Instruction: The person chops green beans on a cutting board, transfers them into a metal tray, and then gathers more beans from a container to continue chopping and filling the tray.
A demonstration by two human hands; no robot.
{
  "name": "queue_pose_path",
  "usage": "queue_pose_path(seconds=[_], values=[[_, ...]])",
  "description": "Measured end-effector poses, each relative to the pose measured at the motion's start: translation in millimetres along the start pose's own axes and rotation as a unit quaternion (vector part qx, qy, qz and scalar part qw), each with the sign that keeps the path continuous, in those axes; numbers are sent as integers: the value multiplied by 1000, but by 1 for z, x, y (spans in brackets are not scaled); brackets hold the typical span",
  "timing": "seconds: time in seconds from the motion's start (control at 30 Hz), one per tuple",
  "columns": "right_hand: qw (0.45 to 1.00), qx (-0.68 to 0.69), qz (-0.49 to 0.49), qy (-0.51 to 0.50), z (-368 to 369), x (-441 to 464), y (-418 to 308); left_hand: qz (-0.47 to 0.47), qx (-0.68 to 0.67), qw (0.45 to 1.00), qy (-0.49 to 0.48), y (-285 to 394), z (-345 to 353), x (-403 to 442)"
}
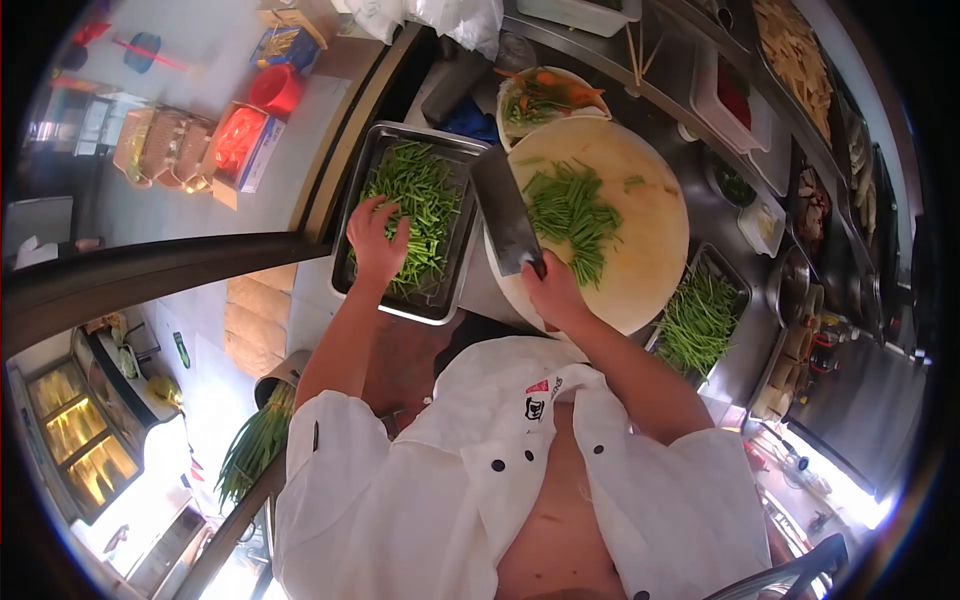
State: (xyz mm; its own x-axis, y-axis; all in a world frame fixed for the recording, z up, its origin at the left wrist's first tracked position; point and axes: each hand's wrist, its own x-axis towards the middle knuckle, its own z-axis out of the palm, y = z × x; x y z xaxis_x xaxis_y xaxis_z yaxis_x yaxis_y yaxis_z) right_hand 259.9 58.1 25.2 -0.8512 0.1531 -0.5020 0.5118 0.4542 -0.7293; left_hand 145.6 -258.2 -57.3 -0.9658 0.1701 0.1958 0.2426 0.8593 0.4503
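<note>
While the handle of the cleaver [505,210] is wrapped by the fingers of the right hand [555,292], most of that handle is hidden by the grip. The fingers of the left hand [375,240] are spread and slightly bent over the cut green stems [425,190] in the metal tray [462,235]; whether any stem is pinched cannot be told, since the pieces beneath are covered by the hand. The broad blade is held between the tray and the round chopping board [645,240], and the board's left edge is partly covered by it. On the board, just right of the blade, more chopped greens [575,215] are heaped. Farther off, a bowl [512,133] of orange and green vegetables is partly hidden behind the board. To the near right, long green stems are piled in a second tray [745,290], part of whose rim is covered by them. At the near left, a bundle of long leaves [255,445] is partly blocked by a dark bar. At the far right, the shelved containers [735,100] are curved by the lens and their contents are hard to identify.
</note>
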Motion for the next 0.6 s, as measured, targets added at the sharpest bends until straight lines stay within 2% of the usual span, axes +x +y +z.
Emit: queue_pose_path(seconds=[0.03, 0.1, 0.17, 0.3, 0.37, 0.4, 0.43, 0.47, 0.6], values=[[999, 31, 8, 8, -5, -7, 7, -44, -39, 998, 27, 2, -1, 6], [998, 61, 16, 18, -17, -22, 9, -43, -19, 998, 53, 10, 2, 16], [981, 144, 127, 21, -37, -43, -5, -57, 66, 996, 31, 17, 5, 22], [973, 174, 131, 77, -56, -66, 33, -100, 30, 994, 6, 11, 18, 32], [964, 179, 154, 121, -73, -80, 40, -115, -20, 993, -16, 9, 8, 34], [957, 202, 165, 131, -80, -86, 46, -79, -98, 992, -29, 1, 1, 37], [954, 209, 167, 134, -86, -92, 55, -72, -96, 992, -33, 1, -5, 37], [951, 214, 168, 147, -92, -99, 64, -91, -137, 986, -24, 3, -12, 36], [935, 218, 185, 211, -105, -124, 99, -116, -250, 959, -69, 60, -29, 61]])
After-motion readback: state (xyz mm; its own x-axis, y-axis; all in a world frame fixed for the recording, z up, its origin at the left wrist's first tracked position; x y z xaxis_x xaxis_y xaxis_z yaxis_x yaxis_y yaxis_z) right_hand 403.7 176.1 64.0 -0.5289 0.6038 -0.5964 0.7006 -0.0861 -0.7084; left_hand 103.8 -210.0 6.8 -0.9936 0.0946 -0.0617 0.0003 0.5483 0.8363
